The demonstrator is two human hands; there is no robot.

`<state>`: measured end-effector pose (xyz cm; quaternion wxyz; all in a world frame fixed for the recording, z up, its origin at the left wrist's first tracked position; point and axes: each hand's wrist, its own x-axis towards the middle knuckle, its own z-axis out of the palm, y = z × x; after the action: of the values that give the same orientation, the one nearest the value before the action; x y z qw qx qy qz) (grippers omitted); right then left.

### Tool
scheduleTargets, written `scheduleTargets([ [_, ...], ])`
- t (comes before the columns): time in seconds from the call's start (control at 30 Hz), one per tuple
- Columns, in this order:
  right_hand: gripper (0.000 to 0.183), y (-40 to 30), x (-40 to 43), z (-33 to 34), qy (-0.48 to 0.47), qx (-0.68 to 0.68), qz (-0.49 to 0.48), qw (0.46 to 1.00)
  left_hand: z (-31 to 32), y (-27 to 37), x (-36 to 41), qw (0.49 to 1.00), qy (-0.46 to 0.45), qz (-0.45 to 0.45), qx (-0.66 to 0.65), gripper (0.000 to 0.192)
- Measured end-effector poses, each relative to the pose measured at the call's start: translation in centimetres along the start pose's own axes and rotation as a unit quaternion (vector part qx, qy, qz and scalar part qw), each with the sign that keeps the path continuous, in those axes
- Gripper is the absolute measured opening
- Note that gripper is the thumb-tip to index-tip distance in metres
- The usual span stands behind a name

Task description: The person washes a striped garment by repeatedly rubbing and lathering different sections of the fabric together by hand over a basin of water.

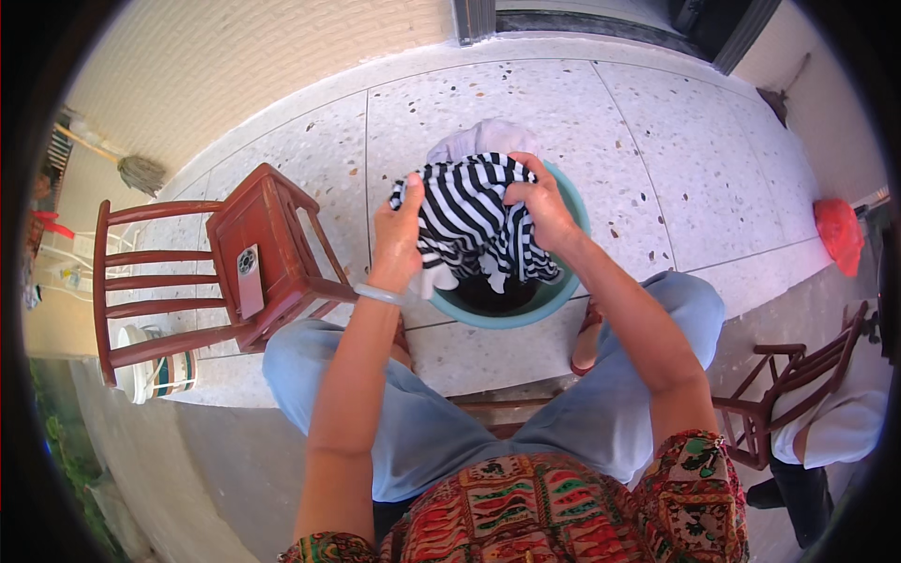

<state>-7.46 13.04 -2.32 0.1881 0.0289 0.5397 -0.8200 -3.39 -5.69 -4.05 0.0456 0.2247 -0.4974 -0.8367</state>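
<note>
A black-and-white striped cloth garment (464, 204) is stretched between my hands above a light-blue plastic basin (450, 310). My left hand (401, 236) grips its left edge, thumb on top. My right hand (542, 204) pinches the upper right part, with some folds hanging below it. Dark contents (500, 295) show at the bottom of the basin; whether they are water or cloth I cannot tell. Behind the striped garment a pale lilac cloth (486, 137) lies at the basin's far side. A small white piece of fabric (438, 281) hangs near my left wrist.
A red wooden chair (232, 225) at the left carries a phone (250, 281). Beside it stands a white bucket (137, 362). A mop (141, 172) leans at the wall. On the right are a red plastic bag (839, 236), another wooden chair (781, 394) and a person (827, 436).
</note>
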Motion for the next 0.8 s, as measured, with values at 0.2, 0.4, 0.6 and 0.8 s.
scheduleTargets([
  [0.2, 0.021, 3.6, -5.2, 6.3, -0.141, -0.502, -0.364, 0.772, -2.8, -3.8, 2.4, 0.937, -0.228, -0.181, -0.194, 0.047],
  [0.4, 0.027, 2.9, 1.7, 1.5, 0.134, -0.585, -0.244, 0.762, 3.9, -5.3, -2.8, 0.974, -0.065, -0.209, -0.050, 0.027],
  [0.6, 0.023, 4.6, -4.4, 6.8, -0.037, -0.559, -0.383, 0.734, 0.1, -2.6, -0.3, 0.974, -0.130, -0.142, -0.117, 0.025],
  [0.8, 0.028, 3.0, 0.8, 3.1, 0.121, -0.563, -0.282, 0.767, 3.6, -4.0, -2.3, 0.977, -0.060, -0.203, -0.039, 0.028],
])
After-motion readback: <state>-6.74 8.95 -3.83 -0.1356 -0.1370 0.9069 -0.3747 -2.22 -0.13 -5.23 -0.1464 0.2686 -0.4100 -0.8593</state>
